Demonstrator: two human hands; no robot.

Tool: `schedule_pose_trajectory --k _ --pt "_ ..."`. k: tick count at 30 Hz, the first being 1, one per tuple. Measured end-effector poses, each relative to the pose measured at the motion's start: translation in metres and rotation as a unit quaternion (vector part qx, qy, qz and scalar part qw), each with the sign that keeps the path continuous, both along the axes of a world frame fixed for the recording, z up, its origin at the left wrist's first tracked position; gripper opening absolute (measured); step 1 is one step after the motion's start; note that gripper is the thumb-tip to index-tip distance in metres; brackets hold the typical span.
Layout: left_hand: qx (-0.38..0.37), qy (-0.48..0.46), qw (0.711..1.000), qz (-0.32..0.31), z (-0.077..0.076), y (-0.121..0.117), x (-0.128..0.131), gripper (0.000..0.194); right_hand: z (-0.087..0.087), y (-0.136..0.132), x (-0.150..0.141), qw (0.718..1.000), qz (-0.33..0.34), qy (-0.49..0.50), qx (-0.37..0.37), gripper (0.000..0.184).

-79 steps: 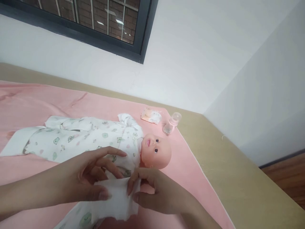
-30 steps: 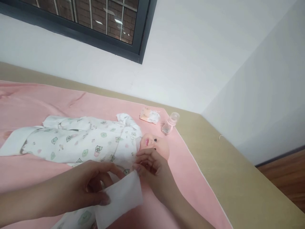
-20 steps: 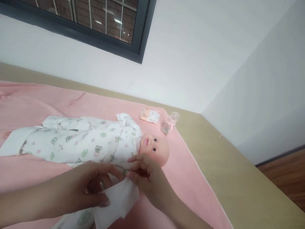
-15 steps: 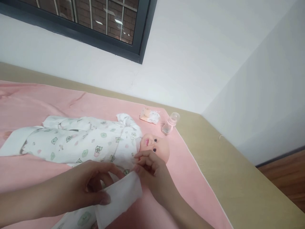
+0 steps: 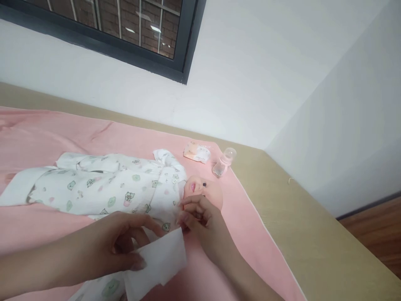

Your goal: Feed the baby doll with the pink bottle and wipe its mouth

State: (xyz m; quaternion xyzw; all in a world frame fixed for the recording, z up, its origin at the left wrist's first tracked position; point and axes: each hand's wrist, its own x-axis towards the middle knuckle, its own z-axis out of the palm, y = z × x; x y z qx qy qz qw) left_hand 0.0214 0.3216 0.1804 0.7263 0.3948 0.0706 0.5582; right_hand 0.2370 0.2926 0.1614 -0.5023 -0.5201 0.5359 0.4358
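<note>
A baby doll in a white printed sleepsuit lies on its back on a pink blanket, head to the right. My left hand grips a white wipe between thumb and fingers, low in the view beside the doll's near shoulder. My right hand sits by the doll's neck and chin, its fingers curled and pinched at the wipe's far corner. Part of the doll's face is hidden behind those fingers.
A small pack of wipes and a pink baby bottle lie at the blanket's far right corner. The tan surface under the blanket meets white walls. A dark-framed window is above; wooden floor shows at right.
Both hands held the wipe spread over the doll's near arm; now my left hand carries it. My right hand has risen to the doll's neck, shifting slightly back and forth.
</note>
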Motion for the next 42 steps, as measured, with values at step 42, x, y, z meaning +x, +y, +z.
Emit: schedule_pose_trajectory --k 42 --pt "-0.019 -0.034 0.999 0.031 0.0035 -0.0014 0.0023 0.034 0.0001 -0.0028 -0.0037 0.998 -0.052 -0.002 0.023 0.016"
